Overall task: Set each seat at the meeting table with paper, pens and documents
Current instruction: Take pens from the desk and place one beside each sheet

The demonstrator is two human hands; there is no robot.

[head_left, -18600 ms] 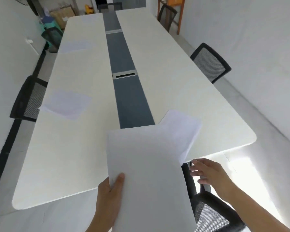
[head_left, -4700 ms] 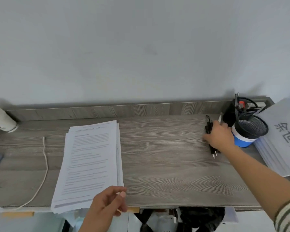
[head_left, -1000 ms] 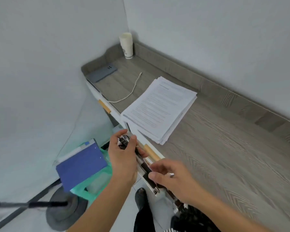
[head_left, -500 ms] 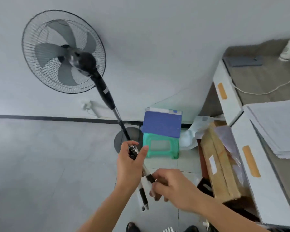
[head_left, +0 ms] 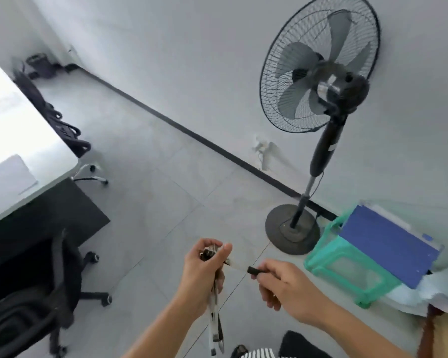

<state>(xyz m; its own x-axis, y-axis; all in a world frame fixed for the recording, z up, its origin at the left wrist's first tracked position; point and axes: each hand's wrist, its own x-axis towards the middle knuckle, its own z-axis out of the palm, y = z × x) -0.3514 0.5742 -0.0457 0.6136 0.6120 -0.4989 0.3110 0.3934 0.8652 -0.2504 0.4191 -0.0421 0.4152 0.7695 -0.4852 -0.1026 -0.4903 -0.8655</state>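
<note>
My left hand [head_left: 204, 275] is closed around a bundle of pens [head_left: 216, 329] that hangs downward from the fist, tips toward the floor. My right hand [head_left: 285, 288] pinches one pen [head_left: 239, 266] by its black end, held sideways with its other end at the left fist. The white meeting table [head_left: 49, 148] shows its corner at the left edge, with a sheet of paper [head_left: 8, 174] lying on it.
A black standing fan [head_left: 318, 81] rises against the wall, its round base [head_left: 292, 229] on the grey tiles. A green stool [head_left: 344, 264] carries a blue folder [head_left: 388, 244]. Black office chairs [head_left: 29, 301] stand by the table at left.
The view has swung left, away from the wooden desk toward the meeting table. My right hand has drawn one pen sideways from the bundle in my left hand.
</note>
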